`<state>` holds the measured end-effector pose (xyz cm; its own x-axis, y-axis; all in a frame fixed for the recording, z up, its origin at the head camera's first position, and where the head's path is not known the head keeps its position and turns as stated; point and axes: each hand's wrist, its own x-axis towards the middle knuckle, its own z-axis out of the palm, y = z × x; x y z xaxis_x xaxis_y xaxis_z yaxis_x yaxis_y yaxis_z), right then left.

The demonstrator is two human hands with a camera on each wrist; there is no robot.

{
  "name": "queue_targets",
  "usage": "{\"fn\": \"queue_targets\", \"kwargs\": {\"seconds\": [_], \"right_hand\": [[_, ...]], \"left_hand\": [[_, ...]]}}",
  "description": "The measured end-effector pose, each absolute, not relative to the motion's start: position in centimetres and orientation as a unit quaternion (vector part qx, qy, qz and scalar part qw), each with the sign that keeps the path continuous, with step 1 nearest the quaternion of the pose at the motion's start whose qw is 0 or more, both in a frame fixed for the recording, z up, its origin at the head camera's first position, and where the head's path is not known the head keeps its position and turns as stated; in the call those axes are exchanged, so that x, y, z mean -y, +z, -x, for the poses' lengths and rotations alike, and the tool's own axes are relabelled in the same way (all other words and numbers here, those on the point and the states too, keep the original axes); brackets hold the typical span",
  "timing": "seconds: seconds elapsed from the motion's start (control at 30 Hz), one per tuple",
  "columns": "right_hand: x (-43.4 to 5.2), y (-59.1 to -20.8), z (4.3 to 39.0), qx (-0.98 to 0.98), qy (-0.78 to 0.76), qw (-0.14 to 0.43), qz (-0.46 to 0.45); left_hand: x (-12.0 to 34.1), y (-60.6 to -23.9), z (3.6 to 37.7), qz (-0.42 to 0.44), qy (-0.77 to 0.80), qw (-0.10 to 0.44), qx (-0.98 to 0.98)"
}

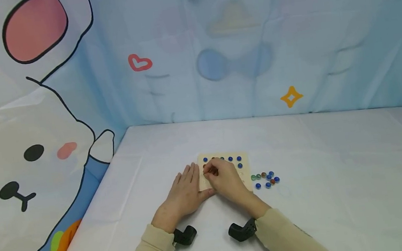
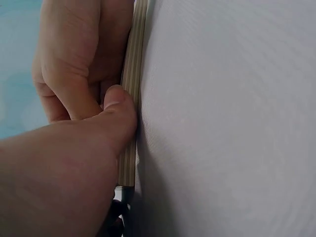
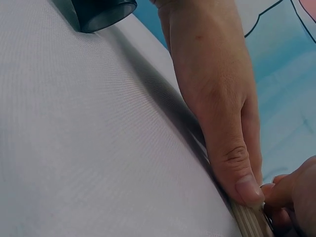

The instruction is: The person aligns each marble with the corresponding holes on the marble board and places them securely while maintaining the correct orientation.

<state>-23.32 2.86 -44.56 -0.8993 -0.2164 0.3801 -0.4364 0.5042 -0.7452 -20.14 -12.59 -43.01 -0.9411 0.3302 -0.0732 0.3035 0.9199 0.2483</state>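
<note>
A flat white cloth-covered surface [image 1: 340,176] is seen, on which a pale square wooden board [image 1: 243,156] and loose coloured glass marbles [image 1: 265,179] just beside it are laid.

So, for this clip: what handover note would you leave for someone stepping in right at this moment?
Left hand: flat, fingers straight, steadying the wooden board at its left edge, thumb against the edge.
Right hand: fingers curled over the board's left part, apparently pinching a marble; the marble itself is hidden.
Done: blue marbles sit along the board's far row, one more below at the right.
Left: the near part of the board that shows looks unfilled; loose marbles, blue, green and brownish, lie on the table to the board's right.
</note>
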Motion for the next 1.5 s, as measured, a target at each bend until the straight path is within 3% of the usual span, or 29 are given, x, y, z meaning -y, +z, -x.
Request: {"fn": "queue_targets", "kwargs": {"seconds": [0.7, 1.27, 1.5], "right_hand": [[-2.8, -44.0, 23.2, 0.865, 0.443, 0.13, -0.195], [-4.4, -42.9, 22.3, 0.866, 0.462, 0.058, -0.184], [-5.4, -41.8, 21.9, 0.866, 0.454, 0.074, -0.196]], "left_hand": [[12.3, -42.7, 20.3, -0.162, 0.119, 0.05, -0.978], [12.1, -43.0, 20.2, -0.158, 0.12, 0.052, -0.979], [12.4, -43.0, 20.0, -0.153, 0.122, 0.055, -0.979]]}}
